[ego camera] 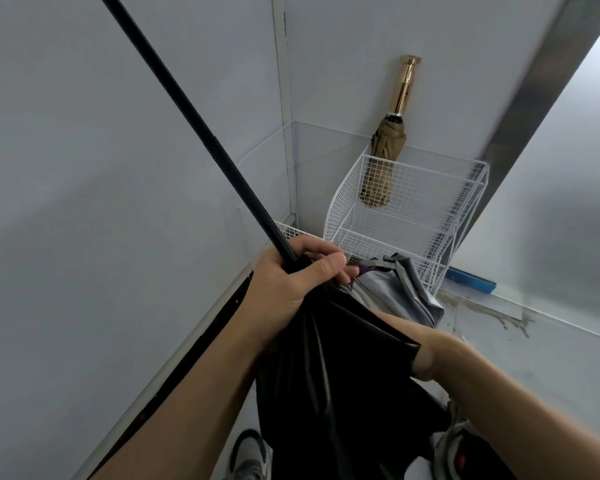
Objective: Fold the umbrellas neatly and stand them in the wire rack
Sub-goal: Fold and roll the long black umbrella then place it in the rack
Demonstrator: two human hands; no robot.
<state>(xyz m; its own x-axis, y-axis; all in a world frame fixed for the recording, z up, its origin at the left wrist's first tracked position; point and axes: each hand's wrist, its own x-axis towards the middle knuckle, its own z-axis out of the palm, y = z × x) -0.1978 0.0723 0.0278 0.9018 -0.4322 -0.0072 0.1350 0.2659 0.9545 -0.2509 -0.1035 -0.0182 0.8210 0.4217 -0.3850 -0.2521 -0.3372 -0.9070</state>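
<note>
My left hand (291, 271) grips a black umbrella where its long black shaft (187, 112) meets the canopy; the shaft runs up to the top left. The black canopy (340, 368) hangs down in loose folds. My right hand (426, 358) is mostly hidden behind the canopy's edge and seems to hold the fabric. A white wire rack (409, 209) stands in the corner with a folded tan umbrella (383, 161), gold handle up, upright in it. A grey umbrella (395, 292) lies on the floor before the rack.
Pale walls close in on the left and behind the rack. A second white wire basket (291, 233) peeks out behind my left hand. A blue strip (470, 280) lies right of the rack. My shoes (250, 455) show at the bottom.
</note>
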